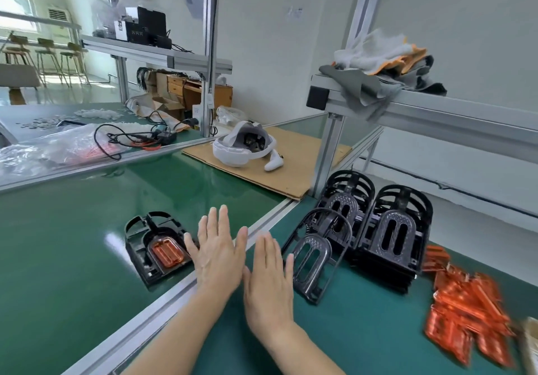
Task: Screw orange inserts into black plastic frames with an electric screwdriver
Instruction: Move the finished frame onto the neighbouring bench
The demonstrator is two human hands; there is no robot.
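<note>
A black plastic frame (145, 246) lies flat on the green table, with an orange insert (167, 252) seated in its middle. My left hand (217, 254) hovers just right of it, fingers straight and spread, holding nothing. Beside it, my right hand (269, 280) is also flat and empty, over the aluminium rail (163, 305). One loose black frame (316, 255) leans against two stacks of black frames (387, 238) on the right. A pile of orange inserts (465, 313) lies at the far right. I see no electric screwdriver that I can tell apart.
A white headset (243, 147) rests on a cardboard sheet (291, 168) behind. Cables and tools (136, 139) and plastic bags (52, 150) lie at the back left. An aluminium upright (327, 156) carries a shelf with cloths (381, 66) above the stacks.
</note>
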